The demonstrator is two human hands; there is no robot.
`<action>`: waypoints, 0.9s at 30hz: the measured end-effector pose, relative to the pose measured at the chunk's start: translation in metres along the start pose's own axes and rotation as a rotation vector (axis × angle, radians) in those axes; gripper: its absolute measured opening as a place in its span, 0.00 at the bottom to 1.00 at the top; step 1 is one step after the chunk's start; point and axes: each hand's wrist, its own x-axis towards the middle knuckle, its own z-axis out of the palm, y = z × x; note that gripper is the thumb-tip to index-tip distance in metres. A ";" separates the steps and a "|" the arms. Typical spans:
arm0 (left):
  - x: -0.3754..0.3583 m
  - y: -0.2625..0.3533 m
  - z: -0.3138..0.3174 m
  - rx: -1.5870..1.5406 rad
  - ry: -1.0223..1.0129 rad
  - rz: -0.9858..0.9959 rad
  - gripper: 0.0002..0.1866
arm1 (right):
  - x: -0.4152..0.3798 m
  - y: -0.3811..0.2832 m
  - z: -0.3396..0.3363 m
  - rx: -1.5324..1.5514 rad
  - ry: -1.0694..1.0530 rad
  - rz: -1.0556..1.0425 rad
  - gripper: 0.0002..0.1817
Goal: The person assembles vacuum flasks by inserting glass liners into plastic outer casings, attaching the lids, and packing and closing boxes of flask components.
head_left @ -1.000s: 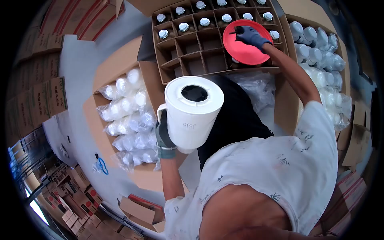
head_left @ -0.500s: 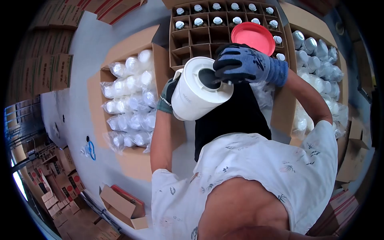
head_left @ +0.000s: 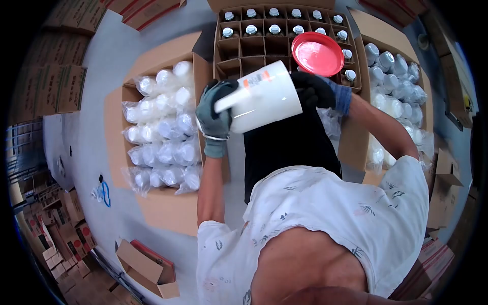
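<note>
A white jug [head_left: 259, 99] with a side handle and an orange-marked label is tipped on its side in front of me. My left hand [head_left: 216, 109], in a grey-green glove, is closed on the jug at its handle. At the jug's other end is my right hand [head_left: 316, 91], in a blue and black glove, with its fingers curled close to the rim. Whatever the right fingers hold, if anything, is hidden. Just beyond that hand, a red round dish [head_left: 318, 53] rests over a divided carton [head_left: 239, 66] of bottles with white caps [head_left: 274, 29].
An open carton [head_left: 201, 71] of bagged white bottles [head_left: 173, 124] stands at left. Another open carton [head_left: 353, 132] at right holds similar bagged bottles [head_left: 391, 81]. A blue strap [head_left: 105, 194] lies on the floor. Stacked boxes [head_left: 56, 89] line the far left.
The jug has tipped over toward the right, turning its opening out of view and its handle upward. My right hand has moved from above the opening to beside the rim.
</note>
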 end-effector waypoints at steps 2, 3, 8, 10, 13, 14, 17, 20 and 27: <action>0.011 0.007 -0.003 0.042 -0.052 0.207 0.11 | -0.005 0.007 0.007 -0.075 0.121 -0.138 0.14; 0.003 -0.010 -0.003 -0.010 -0.034 0.078 0.12 | -0.008 0.011 0.016 -0.108 0.181 -0.200 0.14; -0.038 -0.095 -0.001 0.045 -0.191 -0.216 0.13 | -0.038 -0.014 0.066 -1.195 0.333 -1.041 0.12; -0.049 -0.101 0.011 -0.270 -0.231 -0.460 0.13 | -0.048 -0.026 0.096 -1.717 0.112 -1.202 0.14; -0.037 -0.073 0.018 -0.864 -0.236 -0.921 0.15 | -0.045 -0.029 0.112 -2.383 -0.098 -1.290 0.20; -0.033 -0.067 0.017 -0.877 -0.270 -0.903 0.17 | -0.040 -0.028 0.104 -2.344 -0.141 -1.279 0.20; -0.034 -0.062 0.017 -0.954 -0.254 -1.019 0.18 | -0.034 -0.027 0.097 -2.317 -0.220 -1.235 0.20; -0.035 -0.060 0.016 -0.908 -0.291 -1.015 0.14 | -0.035 -0.022 0.103 -2.365 -0.279 -1.224 0.21; -0.039 -0.074 0.013 0.187 -0.208 -0.006 0.13 | -0.027 0.006 0.079 -1.720 0.529 -1.136 0.19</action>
